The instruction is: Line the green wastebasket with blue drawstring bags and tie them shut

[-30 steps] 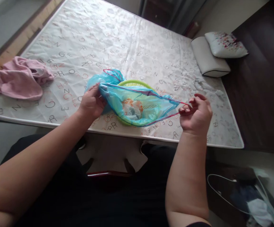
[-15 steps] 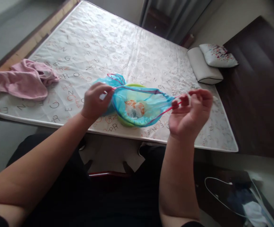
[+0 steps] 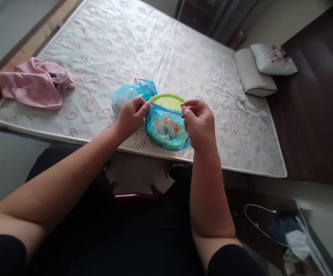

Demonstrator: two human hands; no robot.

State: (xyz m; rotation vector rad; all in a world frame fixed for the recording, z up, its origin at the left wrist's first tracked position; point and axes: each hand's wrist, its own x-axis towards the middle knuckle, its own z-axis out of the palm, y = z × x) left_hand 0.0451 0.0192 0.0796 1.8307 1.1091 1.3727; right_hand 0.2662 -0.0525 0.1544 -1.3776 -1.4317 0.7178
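Pink cloth (image 3: 37, 84): crumpled on the mattress (image 3: 143, 50), well left of both grips.
Tied-looking bag (image 3: 123, 96): blue film, partly behind left grip; red loop on top; apart from fingers or touching, can't tell.
Left grip (image 3: 130, 115): thumb and forefinger pinched on the rim of the open bag; film alone or cord with it, too small to tell. Better to pinch close to the cord; film by itself probably stretches or tears.
Green basket (image 3: 170, 100): between the grips, far rim showing just beyond them. Looks light, likely slides or tips under a hard pull; even tension from both sides is safer.
Open bag (image 3: 169, 145): between and just below the grips, inside the basket, near edge seemingly draped over the near rim; mouth open.
Bundle (image 3: 166, 127): white and orange, in the bag, below the grips. Best handled with the mouth facing up so nothing spills.
Red drawstring (image 3: 166, 109): runs along the far edge from left grip to right grip; more hangs below right grip. Pull gently, watch for snagging.
Right grip (image 3: 199, 120): fingertips pinched, apparently on the cord. Level with left grip, good for balance.
Pillow (image 3: 254, 73), cushion (image 3: 274, 59): beyond right grip, well apart.
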